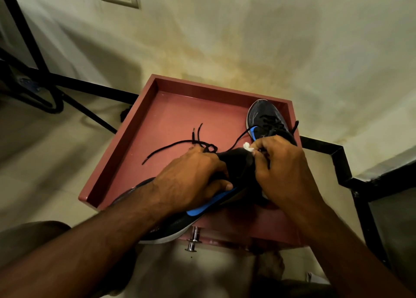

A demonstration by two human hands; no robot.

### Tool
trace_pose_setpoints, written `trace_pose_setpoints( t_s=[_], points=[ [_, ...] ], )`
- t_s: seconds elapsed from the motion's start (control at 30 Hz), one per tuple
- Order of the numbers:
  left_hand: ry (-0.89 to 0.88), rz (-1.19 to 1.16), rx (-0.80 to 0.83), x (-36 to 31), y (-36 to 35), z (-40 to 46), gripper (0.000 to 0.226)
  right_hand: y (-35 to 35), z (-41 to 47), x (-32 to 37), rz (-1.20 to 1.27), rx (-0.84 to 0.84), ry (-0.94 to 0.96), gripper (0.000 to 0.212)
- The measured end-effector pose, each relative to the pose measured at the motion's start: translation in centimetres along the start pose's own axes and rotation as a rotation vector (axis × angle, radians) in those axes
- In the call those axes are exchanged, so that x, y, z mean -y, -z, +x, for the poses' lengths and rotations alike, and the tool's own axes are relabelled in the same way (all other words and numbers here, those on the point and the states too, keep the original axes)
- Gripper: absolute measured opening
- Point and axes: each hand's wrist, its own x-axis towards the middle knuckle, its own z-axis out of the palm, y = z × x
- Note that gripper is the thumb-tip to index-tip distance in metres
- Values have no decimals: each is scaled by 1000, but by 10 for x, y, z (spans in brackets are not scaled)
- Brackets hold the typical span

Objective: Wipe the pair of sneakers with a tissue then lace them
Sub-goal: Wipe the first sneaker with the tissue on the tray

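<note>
Wiping stage, first sneaker. Near sneaker (180, 225) lies across the lower edge of the red tray (126, 128), centre-bottom of the frame, long axis running from lower left up to the right; the grey-white sole edge shows at lower left and the blue stripe faces me. My left hand (191, 180) is wrapped over its upper at mid-length, fingers curled round the black fabric, thumb tucked underneath beside the stripe. My right hand (281, 169) sits at the upper-right end of the same sneaker, fingertips pinching a small white tissue (247, 146) against the fabric; only a scrap of the tissue shows past the fingers, so I cannot tell how much of it is left. The two hands are close together, nearly touching, over that end of the sneaker. A loose black lace (175, 143) trails from just above my left hand toward the centre-left of the tray, tips free. Second sneaker (267, 119) sits in the upper-right corner of the tray, just beyond my right hand, toe pointing to the top of the frame, lace partly threaded as far as I can see. Judgement: the rest of the near sneaker runs down-left from the tissue, under my left hand, so the next wipe should travel along that axis while the left hand steadies or shifts clear. Lacing not yet begun on this one.
</note>
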Motion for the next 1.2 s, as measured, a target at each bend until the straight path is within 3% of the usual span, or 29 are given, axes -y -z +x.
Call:
trace_pose_setpoints(
  t_s=[0.23, 0.37, 0.5, 0.6, 0.77, 0.87, 0.97, 1.2],
  points=[
    [-6, -10, -39, 2, 8, -1, 32, 2, 1, -2, 82, 0, -18, 9],
    [35, -56, -141, 5, 14, -3, 56, 4, 0, 1, 117, 100, -19, 33],
    [211, 133, 147, 23, 16, -8, 83, 5, -3, 6, 27, 190, -22, 38],
    [273, 173, 265, 25, 15, -11, 85, 5, -2, 8, -15, 222, -47, 29],
    [210, 203, -52, 18, 13, -13, 73, 2, -1, 6, 52, 20, 20, 31],
    [143, 386, -218, 17, 15, -10, 79, 3, 0, 2, 60, -51, 64, 35],
    [132, 487, -216, 14, 17, -7, 86, -3, -1, -2, 28, -13, 92, 32],
    [105, 341, -131, 19, 26, -8, 88, -5, -3, 0, -49, -69, 108, 26]
  ],
)
